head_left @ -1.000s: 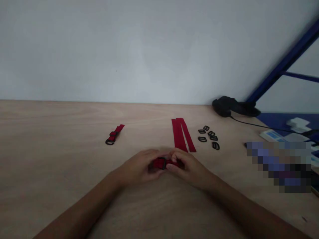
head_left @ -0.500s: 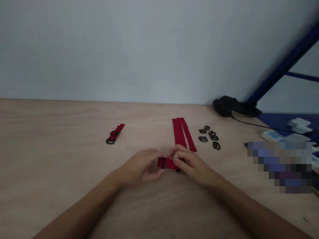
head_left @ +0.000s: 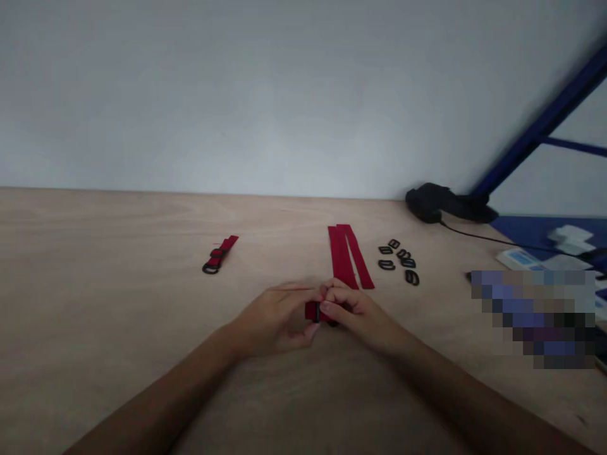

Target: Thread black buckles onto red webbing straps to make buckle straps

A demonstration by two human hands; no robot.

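Carefully, the left hand [head_left: 275, 319] and right hand [head_left: 361, 314] pinch a red webbing strap [head_left: 312, 311]
Fingertips close firmly beside its black buckle [head_left: 317, 313], a tight hold that steadies the short piece

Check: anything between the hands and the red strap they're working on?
Nothing visible. The left hand and right hand are both on the red strap at its black buckle. The long red straps lie beyond the right hand, not between.

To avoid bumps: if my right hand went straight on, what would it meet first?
The red strap with its black buckle, already at the fingertips of your right hand; just past it, seemingly, your left hand.
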